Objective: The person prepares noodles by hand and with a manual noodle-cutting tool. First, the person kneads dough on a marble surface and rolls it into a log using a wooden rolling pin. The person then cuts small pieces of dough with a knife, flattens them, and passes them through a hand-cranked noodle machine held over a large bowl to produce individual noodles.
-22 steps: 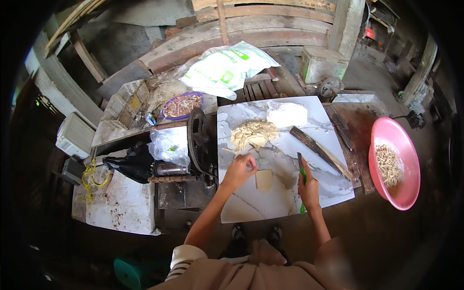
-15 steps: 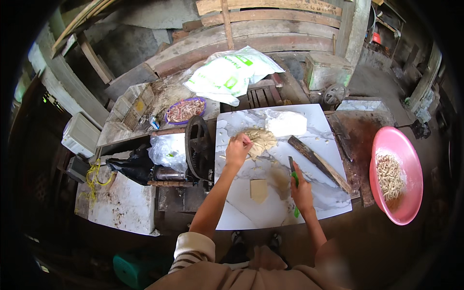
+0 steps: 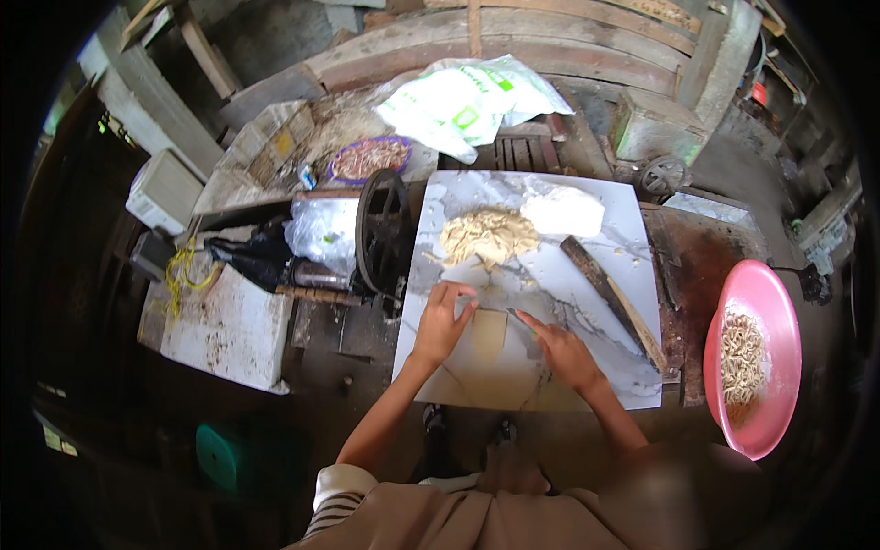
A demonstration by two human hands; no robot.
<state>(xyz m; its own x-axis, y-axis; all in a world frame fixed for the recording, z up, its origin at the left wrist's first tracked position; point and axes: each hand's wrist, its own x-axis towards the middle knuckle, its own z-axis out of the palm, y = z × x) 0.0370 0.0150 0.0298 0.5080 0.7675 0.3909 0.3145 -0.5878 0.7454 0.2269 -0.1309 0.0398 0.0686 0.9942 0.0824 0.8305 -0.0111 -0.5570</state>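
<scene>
A small pale dough rectangle (image 3: pixel 489 332) lies on the near part of a white marble-patterned board (image 3: pixel 623 247). My left hand (image 3: pixel 440 321) rests flat on the board at the piece's left edge, fingers spread, holding nothing. My right hand (image 3: pixel 564 350) sits just right of the piece, closed on a knife (image 3: pixel 521 319) whose thin blade points at the dough. Farther up the board are a heap of cut dough strips (image 3: pixel 486 234) and a white lump of dough (image 3: pixel 561 211).
A long wooden stick (image 3: pixel 610 298) lies slanted on the board's right side. A pink basin (image 3: pixel 770 302) with noodle strips stands at the right. A black crank-wheel machine (image 3: pixel 380 229), a purple bowl (image 3: pixel 367 158) and a white plastic bag (image 3: pixel 467 96) are to the left and behind.
My left hand has drawn back from the heap of strips to the dough rectangle. My right hand with the knife has come in closer to the piece.
</scene>
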